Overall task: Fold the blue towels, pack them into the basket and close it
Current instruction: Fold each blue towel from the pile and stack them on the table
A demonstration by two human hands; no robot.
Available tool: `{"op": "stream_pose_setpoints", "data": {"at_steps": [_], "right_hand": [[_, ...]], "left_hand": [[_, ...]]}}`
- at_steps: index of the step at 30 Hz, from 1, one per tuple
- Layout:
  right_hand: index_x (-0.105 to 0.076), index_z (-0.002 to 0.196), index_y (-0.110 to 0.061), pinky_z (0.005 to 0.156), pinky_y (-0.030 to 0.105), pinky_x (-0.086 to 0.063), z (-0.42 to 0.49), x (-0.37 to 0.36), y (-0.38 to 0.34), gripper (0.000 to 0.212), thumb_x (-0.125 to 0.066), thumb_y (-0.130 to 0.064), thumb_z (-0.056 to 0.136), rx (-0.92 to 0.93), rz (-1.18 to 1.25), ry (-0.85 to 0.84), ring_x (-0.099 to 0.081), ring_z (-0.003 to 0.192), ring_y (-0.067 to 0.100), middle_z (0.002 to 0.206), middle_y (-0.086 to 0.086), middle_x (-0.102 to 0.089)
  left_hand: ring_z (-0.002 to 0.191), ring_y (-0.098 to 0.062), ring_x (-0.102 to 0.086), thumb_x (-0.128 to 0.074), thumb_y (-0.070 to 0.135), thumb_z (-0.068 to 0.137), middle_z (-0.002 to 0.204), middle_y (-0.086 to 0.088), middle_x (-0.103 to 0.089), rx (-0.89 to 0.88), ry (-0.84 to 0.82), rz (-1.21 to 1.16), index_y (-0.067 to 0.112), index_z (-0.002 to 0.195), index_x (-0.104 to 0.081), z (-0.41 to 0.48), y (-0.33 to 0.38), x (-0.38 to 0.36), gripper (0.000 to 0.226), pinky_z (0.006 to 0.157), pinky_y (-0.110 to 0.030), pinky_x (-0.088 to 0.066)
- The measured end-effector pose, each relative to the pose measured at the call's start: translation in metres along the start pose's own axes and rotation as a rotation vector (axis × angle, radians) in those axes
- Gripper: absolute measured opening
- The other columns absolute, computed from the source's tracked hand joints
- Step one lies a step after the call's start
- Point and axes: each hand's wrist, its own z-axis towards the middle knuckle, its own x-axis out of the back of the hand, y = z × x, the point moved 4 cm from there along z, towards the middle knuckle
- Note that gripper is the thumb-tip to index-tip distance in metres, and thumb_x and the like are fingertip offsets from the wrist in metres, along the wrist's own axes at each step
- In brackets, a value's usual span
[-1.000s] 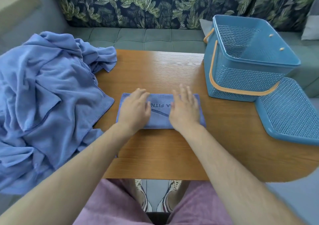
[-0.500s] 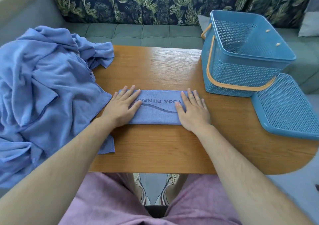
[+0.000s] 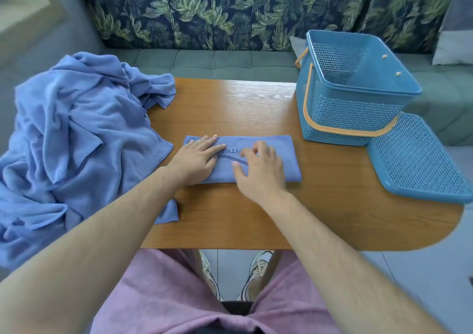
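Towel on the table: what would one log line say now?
folded towel: on table | left hand: flat on it | right hand: resting on it | basket: open | lid: beside basket | towel pile: unfolded

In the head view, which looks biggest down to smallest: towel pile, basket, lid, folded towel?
1. towel pile
2. basket
3. lid and folded towel look about alike, so no ranking between them.

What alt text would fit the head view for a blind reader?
A person's left hand and right hand rest on a folded blue towel on a wooden table. A heap of unfolded blue towels lies left; the open basket and its lid stand right.
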Motion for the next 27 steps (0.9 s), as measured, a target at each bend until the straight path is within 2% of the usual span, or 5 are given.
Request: {"op": "stream_pose_setpoints", "data": {"at_steps": [10, 14, 18, 21, 27], "right_hand": [[-0.053, 0.141, -0.037, 0.121, 0.043, -0.013, -0.004, -0.003, 0.05, 0.044, -0.047, -0.029, 0.098, -0.086, -0.003, -0.23, -0.014, 0.153, 0.022, 0.16, -0.011, -0.034], [-0.048, 0.148, -0.033, 0.119, 0.041, -0.021, -0.02, 0.008, 0.049, 0.045, -0.046, -0.037, 0.103, 0.087, 0.103, -0.223, -0.014, 0.155, 0.016, 0.164, -0.011, -0.029], [-0.04, 0.154, -0.033, 0.118, 0.034, -0.018, -0.057, 0.003, 0.049, 0.055, -0.033, -0.048, 0.101, 0.251, 0.136, -0.268, -0.011, 0.155, 0.008, 0.165, -0.015, -0.024], [-0.039, 0.155, -0.031, 0.124, 0.035, -0.015, -0.071, -0.003, 0.053, 0.061, -0.025, -0.054, 0.1, 0.297, 0.112, -0.292, -0.011, 0.155, 0.01, 0.165, -0.014, -0.025], [-0.073, 0.113, -0.016, 0.109, 0.032, -0.04, -0.091, 0.021, 0.055, 0.036, -0.069, -0.012, 0.078, 0.417, 0.381, -0.096, -0.051, 0.122, 0.022, 0.125, -0.003, -0.063]], "left_hand": [[0.101, -0.023, -0.051, -0.026, 0.069, 0.085, 0.096, 0.006, -0.042, 0.006, 0.126, 0.057, 0.033, 0.124, -0.065, -0.06, 0.031, 0.009, 0.066, 0.088, -0.04, -0.039], [0.128, -0.02, -0.045, -0.038, 0.059, 0.091, 0.133, 0.006, -0.05, -0.111, 0.251, -0.119, 0.029, 0.127, -0.061, -0.074, 0.054, 0.002, 0.052, 0.102, -0.043, -0.042], [0.153, -0.004, 0.002, -0.021, 0.066, 0.096, 0.166, 0.019, -0.009, -0.215, 0.044, -0.09, 0.041, 0.157, -0.023, -0.077, 0.056, -0.017, 0.065, 0.125, -0.033, -0.001], [0.153, -0.005, 0.01, -0.013, 0.068, 0.097, 0.166, 0.018, 0.0, -0.235, -0.015, -0.037, 0.042, 0.158, -0.01, -0.081, 0.053, -0.026, 0.067, 0.125, -0.036, 0.002], [0.14, -0.022, -0.041, -0.049, 0.055, 0.098, 0.148, 0.008, -0.048, -0.358, 0.203, -0.089, 0.031, 0.132, -0.061, -0.108, 0.054, -0.008, 0.043, 0.112, -0.041, -0.038]]}}
